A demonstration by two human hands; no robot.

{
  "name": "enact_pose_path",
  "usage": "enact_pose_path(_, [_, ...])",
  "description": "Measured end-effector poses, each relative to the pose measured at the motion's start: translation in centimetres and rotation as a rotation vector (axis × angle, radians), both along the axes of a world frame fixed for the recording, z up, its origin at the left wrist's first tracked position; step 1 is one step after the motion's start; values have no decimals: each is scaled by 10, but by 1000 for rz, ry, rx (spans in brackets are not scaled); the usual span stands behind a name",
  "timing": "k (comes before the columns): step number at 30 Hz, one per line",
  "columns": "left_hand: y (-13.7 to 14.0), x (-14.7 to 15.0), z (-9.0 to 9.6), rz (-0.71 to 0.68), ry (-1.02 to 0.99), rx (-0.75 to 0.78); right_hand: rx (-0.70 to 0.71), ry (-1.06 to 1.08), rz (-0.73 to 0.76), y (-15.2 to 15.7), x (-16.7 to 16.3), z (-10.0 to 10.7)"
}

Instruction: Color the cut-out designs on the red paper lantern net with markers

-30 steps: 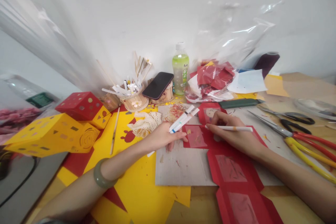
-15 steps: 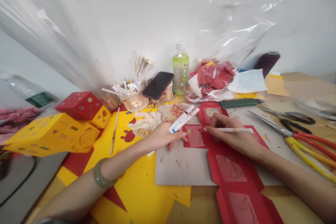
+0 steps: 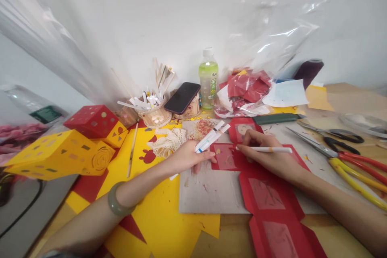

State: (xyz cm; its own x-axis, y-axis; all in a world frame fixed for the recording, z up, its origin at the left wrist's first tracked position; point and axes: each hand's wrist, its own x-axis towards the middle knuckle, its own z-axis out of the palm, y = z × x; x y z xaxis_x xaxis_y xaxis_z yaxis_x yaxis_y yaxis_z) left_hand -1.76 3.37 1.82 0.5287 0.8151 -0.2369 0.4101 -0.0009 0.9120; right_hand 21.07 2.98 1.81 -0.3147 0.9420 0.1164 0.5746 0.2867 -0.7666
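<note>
In my left hand (image 3: 198, 157), closed, are several white marker pens (image 3: 213, 136) with coloured bands, pointing up and away. My right hand (image 3: 263, 153) pinches a white marker pen (image 3: 273, 150) with an orange band, its tip toward the left over a red paper cutout (image 3: 246, 173). This cutout is an unfolded box shape with flaps and translucent windows; one window (image 3: 223, 156) lies between my hands. My right hand rests on the red paper and hides part of it. Underneath is a grey cardboard sheet (image 3: 208, 197). A piece of cream lace (image 3: 167, 141) lies beyond my left wrist.
Red (image 3: 93, 121) and yellow paper boxes (image 3: 48, 155) stand at left on yellow paper. At the back are a cup of pens (image 3: 155, 117), a phone (image 3: 183, 97), a drink bottle (image 3: 208, 80) and a bag of red scraps (image 3: 248, 90). Scissors (image 3: 338, 155) and a green cutter (image 3: 275, 119) lie right.
</note>
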Motion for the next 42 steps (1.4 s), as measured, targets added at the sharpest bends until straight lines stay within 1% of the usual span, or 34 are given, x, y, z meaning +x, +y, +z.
enact_pose_path(3, [0, 0, 0, -5, -6, -3, -12, 15, -3, -1, -1, 1])
enact_pose_path(9, [0, -1, -1, -5, -8, 8, -58, 21, 79, -4, -4, 4])
enact_pose_path(14, [1, 0, -1, -1, -12, 1, -16, 15, 30, -3, -2, 2])
enact_pose_path(18, [1, 0, -2, -11, -11, 8, -40, 15, 78, -2, -2, 2])
enact_pose_path(22, [1, -1, -3, -9, -16, 8, -34, 13, 46, -2, -3, 3])
enact_pose_path(28, [0, -1, -1, -18, -6, 6, -86, 25, 136, -5, -2, 6])
enact_pose_path(42, [1, -1, -2, -6, 4, 2, -62, 11, 91, -4, -4, 5])
